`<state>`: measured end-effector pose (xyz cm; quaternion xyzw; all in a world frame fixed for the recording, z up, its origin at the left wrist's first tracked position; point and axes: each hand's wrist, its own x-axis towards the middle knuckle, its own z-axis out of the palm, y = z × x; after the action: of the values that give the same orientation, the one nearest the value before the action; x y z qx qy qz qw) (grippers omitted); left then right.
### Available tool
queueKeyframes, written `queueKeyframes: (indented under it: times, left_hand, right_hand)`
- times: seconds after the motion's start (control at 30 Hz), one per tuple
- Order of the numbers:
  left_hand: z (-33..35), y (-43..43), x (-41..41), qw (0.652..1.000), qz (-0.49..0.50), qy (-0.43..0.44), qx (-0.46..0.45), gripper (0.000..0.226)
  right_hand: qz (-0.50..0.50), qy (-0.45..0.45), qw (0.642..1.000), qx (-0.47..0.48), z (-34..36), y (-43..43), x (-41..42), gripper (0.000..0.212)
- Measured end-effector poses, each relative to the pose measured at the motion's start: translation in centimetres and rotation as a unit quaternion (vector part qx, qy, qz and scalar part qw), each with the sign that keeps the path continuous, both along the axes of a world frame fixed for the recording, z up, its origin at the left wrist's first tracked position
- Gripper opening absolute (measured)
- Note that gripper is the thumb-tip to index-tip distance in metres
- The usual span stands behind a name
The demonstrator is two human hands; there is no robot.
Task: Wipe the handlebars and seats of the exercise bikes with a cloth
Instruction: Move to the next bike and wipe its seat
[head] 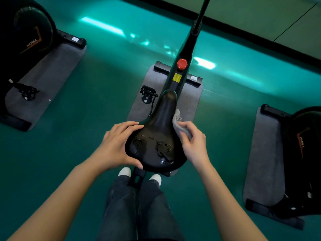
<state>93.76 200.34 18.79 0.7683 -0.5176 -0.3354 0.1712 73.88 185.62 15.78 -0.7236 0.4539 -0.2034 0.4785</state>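
Hold seat (156,136), near centre, with left hand (118,146) curled round its left rim; press cloth (178,122), pinched in right hand (192,143) at seat's right flank, toward far nose, then over cracked top.

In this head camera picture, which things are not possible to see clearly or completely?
- Handlebars: cut off by the top edge of the head view; only the black post shows.
- Cloth: mostly hidden under the right hand and behind the seat.
- Yellow label: text too small to read.
- Seat's left edge: covered by the left hand.
- Neighbouring bike: cut off by the right edge.
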Motion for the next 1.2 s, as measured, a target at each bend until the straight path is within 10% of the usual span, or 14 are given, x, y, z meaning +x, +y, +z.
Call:
queueKeyframes:
  times: [0.43,1.2]
  left_hand:
    - [0.4,0.1,-0.4,1.0,0.015,0.011,-0.014,0.115]
    - [-1.7,0.1,3.5,0.988,-0.115,0.037,-0.099,0.118]
  right_hand:
    - [-0.112,-0.094,0.982,0.115,-0.3,3.4,-4.1,0.035]
    - [-0.6,-0.193,0.764,0.137,-1.7,15.4,3.2,0.023]
